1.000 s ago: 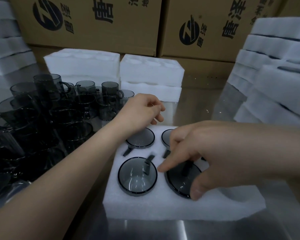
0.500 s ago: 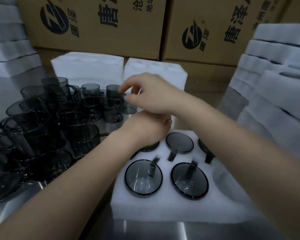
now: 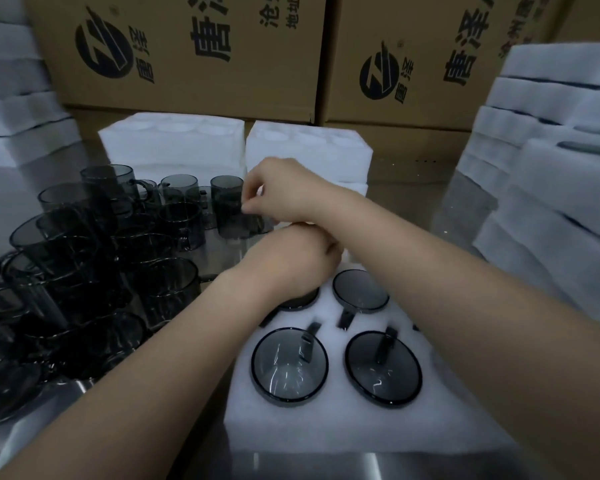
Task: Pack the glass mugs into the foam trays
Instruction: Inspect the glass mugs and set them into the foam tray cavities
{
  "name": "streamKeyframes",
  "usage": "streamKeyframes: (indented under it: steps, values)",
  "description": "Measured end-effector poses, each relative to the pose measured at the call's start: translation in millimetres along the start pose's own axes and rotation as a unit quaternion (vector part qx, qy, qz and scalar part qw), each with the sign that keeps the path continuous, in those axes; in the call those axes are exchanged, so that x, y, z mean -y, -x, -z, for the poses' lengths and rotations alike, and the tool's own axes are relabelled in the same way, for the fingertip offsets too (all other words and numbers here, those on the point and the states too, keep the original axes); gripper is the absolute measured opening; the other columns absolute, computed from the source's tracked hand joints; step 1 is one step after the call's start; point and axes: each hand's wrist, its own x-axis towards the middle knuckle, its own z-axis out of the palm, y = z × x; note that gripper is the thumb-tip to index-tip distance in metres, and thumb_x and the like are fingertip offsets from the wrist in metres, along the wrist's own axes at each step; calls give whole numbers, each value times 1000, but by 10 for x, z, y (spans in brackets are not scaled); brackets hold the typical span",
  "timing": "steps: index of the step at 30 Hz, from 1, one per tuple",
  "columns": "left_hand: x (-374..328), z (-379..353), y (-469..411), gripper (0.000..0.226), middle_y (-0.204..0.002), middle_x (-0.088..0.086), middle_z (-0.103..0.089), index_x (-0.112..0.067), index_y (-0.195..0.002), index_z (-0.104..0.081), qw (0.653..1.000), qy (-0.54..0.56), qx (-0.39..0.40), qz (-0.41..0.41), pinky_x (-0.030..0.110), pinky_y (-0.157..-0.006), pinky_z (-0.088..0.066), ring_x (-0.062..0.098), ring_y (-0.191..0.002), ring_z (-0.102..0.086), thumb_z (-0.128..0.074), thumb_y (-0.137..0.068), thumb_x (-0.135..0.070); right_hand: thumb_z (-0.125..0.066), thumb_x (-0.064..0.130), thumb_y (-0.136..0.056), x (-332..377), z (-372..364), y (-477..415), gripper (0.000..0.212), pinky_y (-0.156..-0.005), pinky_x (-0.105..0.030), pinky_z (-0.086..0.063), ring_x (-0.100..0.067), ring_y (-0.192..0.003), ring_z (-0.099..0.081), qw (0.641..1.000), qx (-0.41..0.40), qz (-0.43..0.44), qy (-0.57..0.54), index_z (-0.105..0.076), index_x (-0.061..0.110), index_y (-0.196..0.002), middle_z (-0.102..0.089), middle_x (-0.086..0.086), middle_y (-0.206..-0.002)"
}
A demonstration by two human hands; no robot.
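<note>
right hand [image 3: 286,188] crosses over the left hand [image 3: 291,268], pinching the rim of a loose glass mug [image 3: 229,221] just past the far left corner of the foam tray [image 3: 291,424]; left hand covers a packed mug [image 3: 300,302], its grip hidden.

Smoky glass, white foam, brushed metal, brown card.
The mugs [image 3: 288,363] are grey tinted glass, see-through and glossy, with bright glints on their smooth bases. The foam tray [image 3: 326,424] at the bench's near edge is white, matt and faintly fuzzy, like the foam stacks [image 3: 551,202] along the right edge. The bench [image 3: 326,467] is brushed metal with a dull sheen. The boxes [image 3: 194,64] at the back are matt brown cardboard, printed black.
</note>
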Motion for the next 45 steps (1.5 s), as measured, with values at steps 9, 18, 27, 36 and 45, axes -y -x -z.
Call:
streamKeyframes:
  steps: [9, 18, 27, 36, 45]
  values:
    - [104, -24, -63, 15, -83, -8, -69, -26, -85, -61, 974, 190, -121, 22, 39, -82, -52, 16, -82, -65, -62, -86, -41, -67, 14, -92, -620, 309, 725, 8, -71, -33, -60, -16, -72, -70, 904, -171, -120, -372, -68, 8, -87, -70, -6, -82]
    - [106, -27, -26, 65, -111, -13, -55, -26, -116, -41, 946, 255, -200, 31, 36, -86, -49, 13, -101, -59, -79, -69, -52, -76, 8, -83, -761, 51, 864, 54, -62, -28, -57, -19, -65, -70, 825, -232, -113, -502, -45, 18, -126, -54, -21, -99]
    - [77, 3, -34, 58, -122, -2, -60, -22, -131, -53, 954, 235, -178, -43, 35, -94, -47, 19, -106, -59, -74, -77, -20, -86, 22, -68, -740, -43, 911, 45, -61, -36, -60, -19, -62, -69, 901, -168, -51, -396, -54, 28, -99, -53, -3, -112]
    - [59, -25, -15, 55, -112, -14, -61, -23, -122, -60, 947, 197, -223, -123, 14, -83, -42, 0, -102, -53, -82, -72, -22, -84, 40, -69, -696, -48, 946, 46, -43, -30, -53, -18, -48, -66, 888, -237, -60, -389, -46, 18, -83, -61, 3, -90]
    - [53, 19, 16, 60, -111, -23, -62, -31, -126, -59, 931, 275, -206, -124, 10, -84, -41, -10, -88, -54, -83, -72, -21, -69, 32, -88, -732, 38, 991, 26, -45, -33, -54, -32, -55, -65, 815, -201, -95, -535, -53, 15, -77, -66, -11, -98]
